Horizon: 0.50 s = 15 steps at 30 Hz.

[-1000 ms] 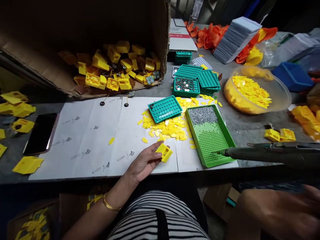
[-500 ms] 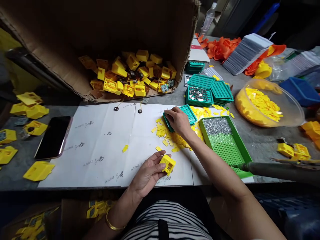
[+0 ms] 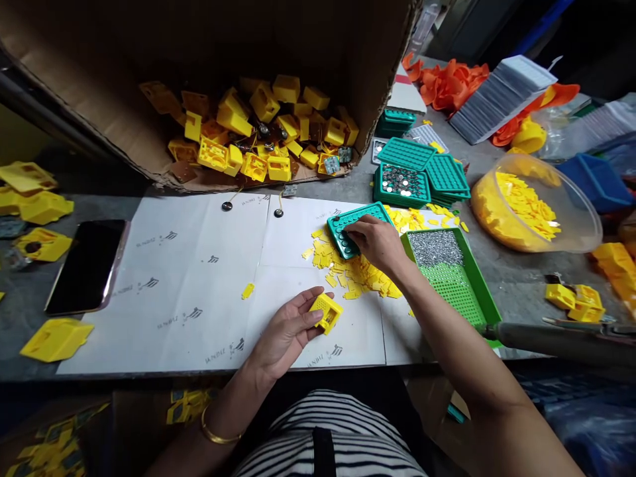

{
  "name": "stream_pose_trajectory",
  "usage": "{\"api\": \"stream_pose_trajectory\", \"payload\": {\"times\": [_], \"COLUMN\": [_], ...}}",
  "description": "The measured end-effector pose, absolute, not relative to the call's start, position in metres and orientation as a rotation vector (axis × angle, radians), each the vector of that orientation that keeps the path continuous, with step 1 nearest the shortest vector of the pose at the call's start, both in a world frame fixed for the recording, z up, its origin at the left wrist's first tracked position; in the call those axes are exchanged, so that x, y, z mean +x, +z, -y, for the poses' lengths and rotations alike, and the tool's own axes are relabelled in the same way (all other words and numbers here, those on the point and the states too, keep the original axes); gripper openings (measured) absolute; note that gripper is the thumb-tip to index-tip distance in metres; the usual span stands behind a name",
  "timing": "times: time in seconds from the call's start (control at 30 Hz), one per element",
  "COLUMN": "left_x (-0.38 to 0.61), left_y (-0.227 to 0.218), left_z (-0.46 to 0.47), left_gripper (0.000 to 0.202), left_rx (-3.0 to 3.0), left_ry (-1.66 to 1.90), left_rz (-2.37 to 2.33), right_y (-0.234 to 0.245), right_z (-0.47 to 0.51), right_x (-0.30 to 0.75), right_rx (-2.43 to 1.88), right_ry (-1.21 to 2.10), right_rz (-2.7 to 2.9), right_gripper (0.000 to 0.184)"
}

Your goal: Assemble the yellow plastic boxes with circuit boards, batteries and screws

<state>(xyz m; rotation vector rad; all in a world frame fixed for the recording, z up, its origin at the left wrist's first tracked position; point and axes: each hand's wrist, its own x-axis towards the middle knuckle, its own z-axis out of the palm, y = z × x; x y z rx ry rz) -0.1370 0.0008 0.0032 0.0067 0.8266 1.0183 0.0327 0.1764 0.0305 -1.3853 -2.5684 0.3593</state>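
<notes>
My left hand [image 3: 288,329] holds a small yellow plastic housing [image 3: 324,311] between thumb and fingers, just above the white paper sheets [image 3: 199,278]. My right hand [image 3: 378,241] reaches forward, fingers curled and pinching down on a teal dimpled tray [image 3: 348,228] that lies tilted on a heap of small yellow chips [image 3: 358,278]. What the fingertips hold, if anything, is hidden. A green perforated tray [image 3: 450,278] with tiny metal screws at its far end sits right of my right hand.
A tipped cardboard box [image 3: 248,79] spills yellow housings at the back. Stacked teal trays [image 3: 422,173], a clear bowl of yellow chips [image 3: 534,202] and a blue bin [image 3: 599,182] stand at right. A phone [image 3: 87,265] lies left. A dark tool [image 3: 561,334] rests at the table's right edge.
My right hand came up from below the table edge, reached onto the teal tray and has shifted slightly right along it. The left hand keeps the yellow housing almost still.
</notes>
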Motion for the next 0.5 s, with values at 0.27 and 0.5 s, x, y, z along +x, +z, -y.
{"api": "stream_pose_trajectory", "payload": {"times": [0.27, 0.5], "left_x": [-0.133, -0.134], "left_y": [0.005, 0.003], "left_z": [-0.005, -0.006], "left_gripper": [0.038, 0.038], "left_rx": [0.016, 0.035], "left_ry": [1.020, 1.020], "left_rz": [-0.840, -0.842], "right_y": [0.039, 0.045], "right_z": [-0.192, -0.194], "right_x": [0.038, 0.019], "right_rx": [-1.481, -1.504], "right_ry": [0.871, 0.600], "right_rz": [2.215, 2.505], "right_gripper": [0.013, 0.015]}}
